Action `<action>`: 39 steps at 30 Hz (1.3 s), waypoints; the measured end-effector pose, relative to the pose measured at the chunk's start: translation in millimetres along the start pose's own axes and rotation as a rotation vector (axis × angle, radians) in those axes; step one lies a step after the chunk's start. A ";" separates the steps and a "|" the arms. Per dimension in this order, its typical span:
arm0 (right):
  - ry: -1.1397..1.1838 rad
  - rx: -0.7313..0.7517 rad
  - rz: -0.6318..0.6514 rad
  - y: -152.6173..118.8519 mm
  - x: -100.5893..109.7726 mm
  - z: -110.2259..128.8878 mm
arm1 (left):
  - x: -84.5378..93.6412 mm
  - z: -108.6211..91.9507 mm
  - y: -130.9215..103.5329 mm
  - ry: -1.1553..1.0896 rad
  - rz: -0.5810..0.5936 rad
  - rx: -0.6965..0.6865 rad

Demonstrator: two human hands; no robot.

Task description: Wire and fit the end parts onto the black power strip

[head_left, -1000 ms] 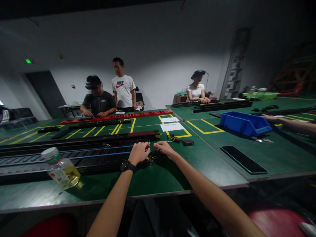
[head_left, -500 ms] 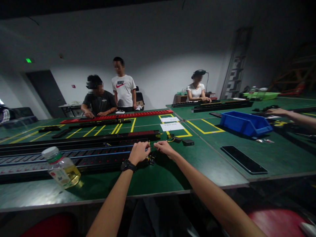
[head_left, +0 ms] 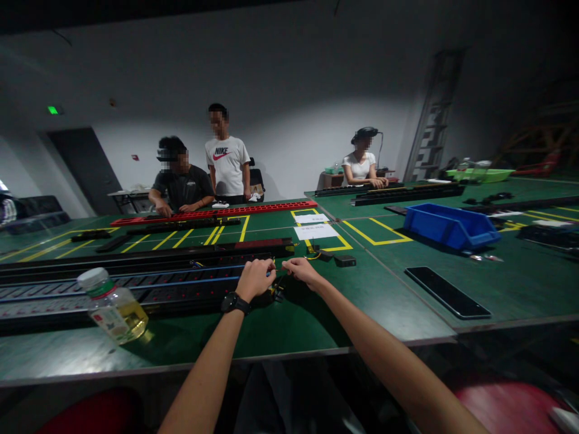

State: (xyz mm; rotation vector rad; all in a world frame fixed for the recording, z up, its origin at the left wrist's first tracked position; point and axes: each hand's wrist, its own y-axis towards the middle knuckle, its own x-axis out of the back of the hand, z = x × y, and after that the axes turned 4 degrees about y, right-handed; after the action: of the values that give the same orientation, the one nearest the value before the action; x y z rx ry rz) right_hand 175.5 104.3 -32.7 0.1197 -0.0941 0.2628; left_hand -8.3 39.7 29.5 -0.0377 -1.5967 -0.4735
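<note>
My left hand (head_left: 257, 278), with a black watch on the wrist, is at the right end of a long black strip (head_left: 190, 290) with red dots and blue lines. Its fingers are curled and pressed together; whatever is in them is hidden. Close beside it, my right hand (head_left: 302, 270) is closed in a pinch, thumb against forefinger. What it pinches is too small and dark to name. Loose dark wire ends (head_left: 277, 293) stick out below the fingertips at the strip's end. Beyond my right hand, a small black block (head_left: 345, 261) lies on the green table (head_left: 362, 301) near a yellow wire.
A drink bottle (head_left: 113, 307) stands front left. To the right are a phone (head_left: 446, 292) and a blue bin (head_left: 450, 226). Paper sheets (head_left: 315, 231) and a red rail (head_left: 217, 212) lie further back. Several people are across the table.
The other person's arm at the right edge has gone out of view. My two hands have kept almost the same place and pose.
</note>
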 end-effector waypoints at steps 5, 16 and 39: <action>0.004 -0.002 0.008 -0.6 1.2 1.4 | -0.5 0.4 0.5 0.003 -0.005 -0.005; -0.006 0.047 -0.074 4.0 6.8 2.2 | -4.4 2.7 0.6 0.011 -0.022 -0.019; -0.940 -0.371 -0.526 -12.1 80.0 13.5 | -1.7 3.9 1.0 -0.021 -0.009 -0.016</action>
State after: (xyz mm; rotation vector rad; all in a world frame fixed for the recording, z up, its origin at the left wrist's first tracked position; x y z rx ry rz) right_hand 254.6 111.2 -12.0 -0.1129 -1.0252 -0.3587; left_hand -11.5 42.4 28.1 -0.0483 -1.6141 -0.4945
